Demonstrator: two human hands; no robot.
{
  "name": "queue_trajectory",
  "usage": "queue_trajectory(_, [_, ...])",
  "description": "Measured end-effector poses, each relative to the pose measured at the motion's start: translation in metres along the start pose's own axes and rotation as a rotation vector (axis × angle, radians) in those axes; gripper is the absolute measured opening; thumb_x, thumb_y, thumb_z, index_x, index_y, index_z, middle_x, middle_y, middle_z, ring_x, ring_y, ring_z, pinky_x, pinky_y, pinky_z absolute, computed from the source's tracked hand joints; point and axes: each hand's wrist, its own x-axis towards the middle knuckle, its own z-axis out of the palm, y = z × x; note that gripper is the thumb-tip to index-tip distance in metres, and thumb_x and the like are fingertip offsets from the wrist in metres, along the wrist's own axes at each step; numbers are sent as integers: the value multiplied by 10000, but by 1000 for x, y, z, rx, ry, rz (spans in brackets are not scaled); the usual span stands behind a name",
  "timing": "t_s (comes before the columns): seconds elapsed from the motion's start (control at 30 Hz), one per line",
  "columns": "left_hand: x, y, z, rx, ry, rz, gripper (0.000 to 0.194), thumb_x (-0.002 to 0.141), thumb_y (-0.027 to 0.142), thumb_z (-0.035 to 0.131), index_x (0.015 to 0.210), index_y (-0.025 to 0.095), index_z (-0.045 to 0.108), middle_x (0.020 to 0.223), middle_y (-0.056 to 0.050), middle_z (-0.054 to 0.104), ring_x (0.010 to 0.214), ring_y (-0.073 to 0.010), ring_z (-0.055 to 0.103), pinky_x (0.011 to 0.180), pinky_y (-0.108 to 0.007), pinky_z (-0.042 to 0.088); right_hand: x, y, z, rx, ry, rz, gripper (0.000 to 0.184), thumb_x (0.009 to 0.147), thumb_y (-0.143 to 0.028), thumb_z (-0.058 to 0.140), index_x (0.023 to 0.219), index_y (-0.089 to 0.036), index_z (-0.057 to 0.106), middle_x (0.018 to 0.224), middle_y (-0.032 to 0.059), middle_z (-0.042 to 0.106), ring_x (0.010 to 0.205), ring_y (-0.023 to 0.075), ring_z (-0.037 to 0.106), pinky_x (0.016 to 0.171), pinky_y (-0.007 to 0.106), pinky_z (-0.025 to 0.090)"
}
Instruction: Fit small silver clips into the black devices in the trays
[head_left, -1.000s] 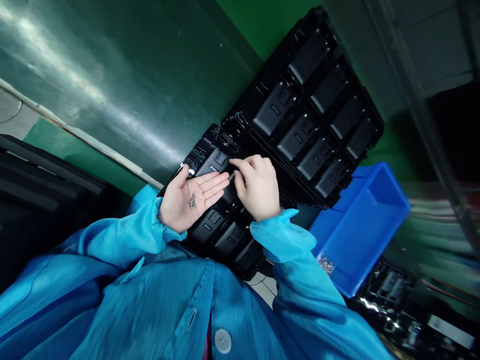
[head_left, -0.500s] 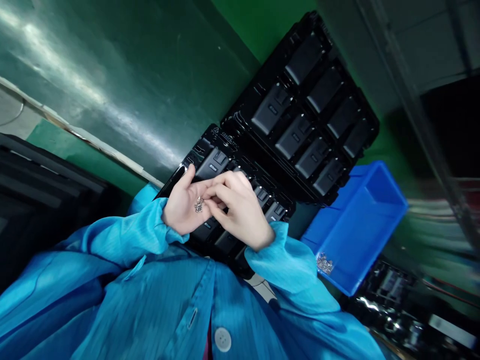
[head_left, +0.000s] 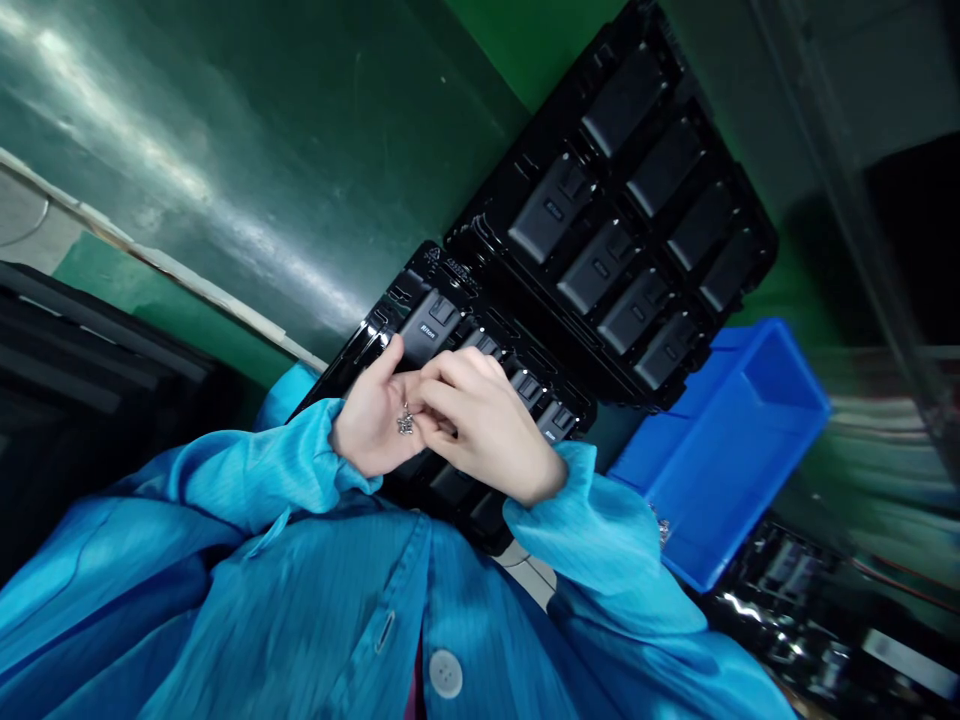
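My left hand (head_left: 375, 420) is turned palm up, thumb raised, with a little heap of shiny metal screws (head_left: 405, 424) lying in its palm. Over its fingers reaches my right hand (head_left: 487, 420), closed, with thumb and fingertips pinched together at the edge of the heap on a small screw. Just below both hands lies a black plastic tray (head_left: 382, 315) holding black rectangular housings; one housing (head_left: 427, 332) shows a light label. The hands hide much of this tray.
A second black tray (head_left: 487, 225) with several similar black housings (head_left: 551, 210) lies beyond the first. To the right stands a blue bin (head_left: 720, 470) with loose metal pieces (head_left: 663, 526), partly behind my sleeve. The tabletop (head_left: 300, 150) is green.
The view has shifted slightly, so the far tray sits a bit further right. My right hand has moved slightly right, and its sleeve now covers more of the metal pieces in the bin.
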Motion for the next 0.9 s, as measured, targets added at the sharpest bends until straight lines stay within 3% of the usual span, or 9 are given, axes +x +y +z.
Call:
queue_trajectory(0.07, [0, 0, 0, -33, -33, -3, 751, 1002, 555, 101, 744, 152, 679, 633, -101, 653, 971, -278, 693, 949, -415, 496, -2, 0, -1, 22, 19, 9, 108, 839, -122, 533, 807, -217, 571, 913, 35, 601, 899, 209, 479, 774, 363, 381])
queue_trajectory(0.13, [1, 1, -2, -69, -63, 3, 752, 996, 570, 108, 970, 118, 709, 800, -129, 718, 1040, -286, 680, 979, -423, 482, -3, 2, -2, 47, 64, 10, 93, 842, -132, 543, 818, -216, 574, 916, 36, 612, 883, 205, 493, 779, 362, 396])
queue_trajectory(0.23, [3, 3, -7, -82, -54, 34, 747, 997, 570, 135, 1299, 62, 593, 1056, -171, 729, 1132, -278, 654, 1037, -407, 446, -3, 8, -8, 59, 165, -2, 82, 851, -140, 554, 819, -215, 563, 898, 34, 611, 851, 193, 509, 777, 355, 420])
queue_trajectory(0.33, [4, 7, -9, -85, 30, 91, 733, 1011, 532, 172, 1427, 0, 456, 1218, -209, 679, 1212, -252, 616, 1095, -375, 401, 6, 23, -15, -16, 326, 17, 84, 868, -144, 546, 826, -216, 552, 872, 29, 601, 848, 191, 531, 790, 361, 435])
queue_trajectory(0.43, [3, 12, -8, -110, 106, 151, 686, 1025, 484, 195, 1455, -3, 416, 1346, -200, 610, 1266, -239, 581, 1115, -362, 386, 24, 45, -18, -144, 433, 96, 98, 869, -145, 530, 806, -218, 546, 862, 35, 593, 859, 210, 537, 821, 396, 437])
queue_trajectory(0.6, [0, 15, -6, -141, 147, 195, 638, 1024, 445, 263, 1471, 12, 399, 1395, -186, 575, 1286, -239, 566, 1120, -357, 389, 55, 68, -11, -265, 335, 150, 121, 880, -140, 484, 816, -211, 560, 891, 66, 581, 888, 243, 508, 829, 421, 442])
queue_trajectory(0.9, [1, 15, -9, -169, 131, 196, 662, 1018, 464, 258, 1491, 12, 361, 1420, -189, 550, 1305, -237, 550, 1150, -372, 358, 74, 74, -6, -432, 171, 78, 222, 937, -155, 412, 872, -195, 620, 927, 96, 601, 905, 262, 488, 794, 420, 425])
